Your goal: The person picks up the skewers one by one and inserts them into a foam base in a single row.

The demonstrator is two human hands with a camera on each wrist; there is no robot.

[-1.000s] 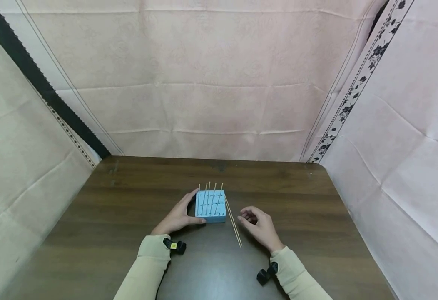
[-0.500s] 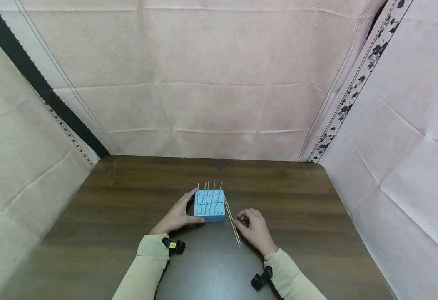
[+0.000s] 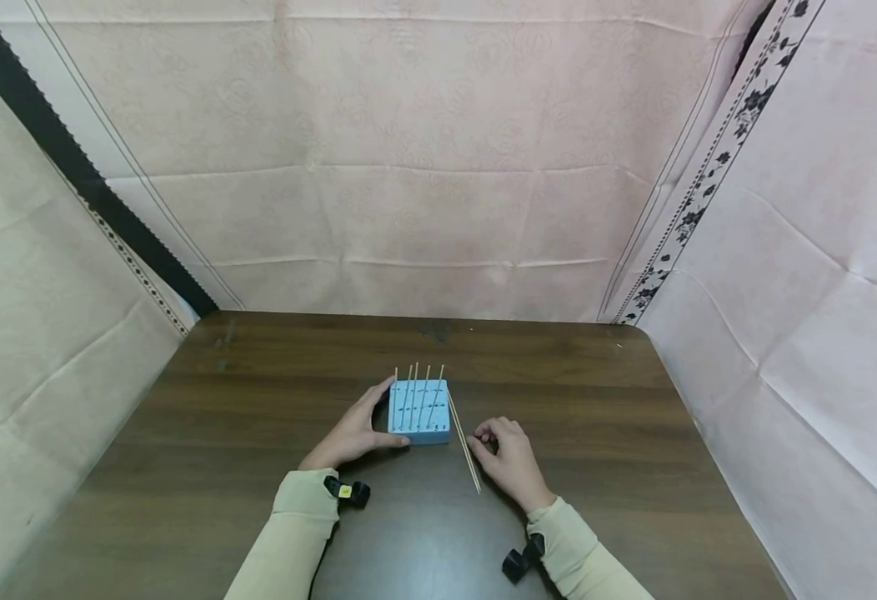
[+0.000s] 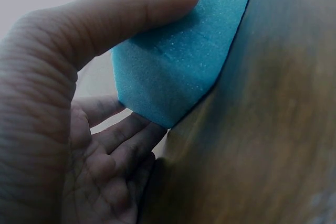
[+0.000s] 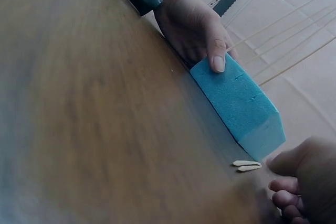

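A light blue foam block [image 3: 418,437] rests on the table, with several thin wooden skewers [image 5: 297,64] standing up out of its top. My left hand [image 3: 353,433] grips the block at its left side, the thumb [image 4: 173,1] on the near face and the fingers reaching around the far side. Two loose skewers [image 3: 468,454] lie on the table along the block's right side, their pointed ends seen close up in the right wrist view. Just right of them is my right hand [image 3: 512,460], fingers loosely curled and holding nothing. Whether its thumb touches the skewers, I cannot tell.
The dark brown wooden table [image 3: 273,375] has rounded far corners. Pale cloth [image 3: 438,167] hangs behind it and on both sides. A black camera [image 3: 353,493] is strapped to the left wrist, another [image 3: 523,558] to the right.
My right hand has shifted slightly left, closer to the loose skewers, then stays nearly still. The left hand keeps its grip on the block, and the skewers lie as before.
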